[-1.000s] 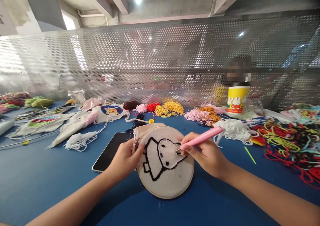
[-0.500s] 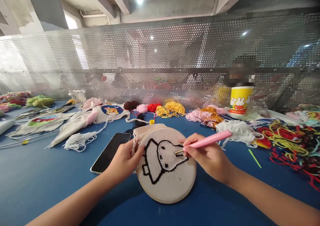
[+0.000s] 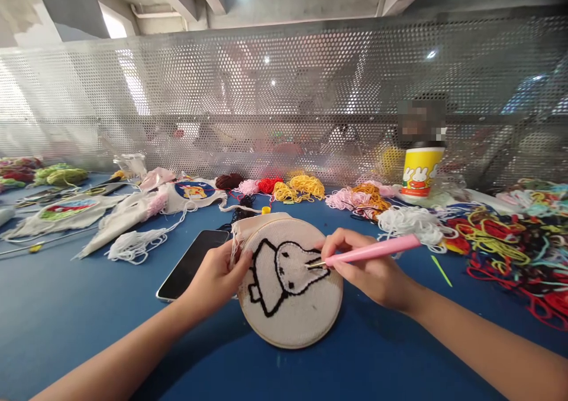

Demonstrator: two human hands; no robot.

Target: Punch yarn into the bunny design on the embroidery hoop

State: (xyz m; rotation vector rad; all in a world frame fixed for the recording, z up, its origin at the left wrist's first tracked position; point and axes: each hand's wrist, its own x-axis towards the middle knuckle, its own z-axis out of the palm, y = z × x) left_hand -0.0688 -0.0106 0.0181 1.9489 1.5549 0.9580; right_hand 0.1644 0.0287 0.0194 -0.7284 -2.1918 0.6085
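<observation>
A round embroidery hoop (image 3: 306,324) with white cloth stands tilted above the blue table. The cloth bears a rabbit figure outlined in black yarn, turned on its side, with white stitching in its head. My left hand (image 3: 224,271) is closed on the hoop's left edge, thumb on the front and the other fingers behind it, out of sight. In my right hand (image 3: 368,271) is a pink punch needle (image 3: 377,250), pinched between thumb and fingers. Its metal tip meets the cloth on the rabbit's head, near the ears.
A black-screened phone (image 3: 190,265) lies left of the hoop. White yarn (image 3: 412,223), a tangle of mixed yarn (image 3: 510,259) and a yellow cup (image 3: 421,173) are at right. Yellow yarn (image 3: 306,187) sits behind. Finished cloth pieces (image 3: 66,209) lie at left, before a perforated metal screen (image 3: 284,105).
The whole view has shifted slightly, so things appear a little higher and further left. The needle's tip has moved a little on the rabbit's head, and its handle lies flatter. Both hands keep their hold.
</observation>
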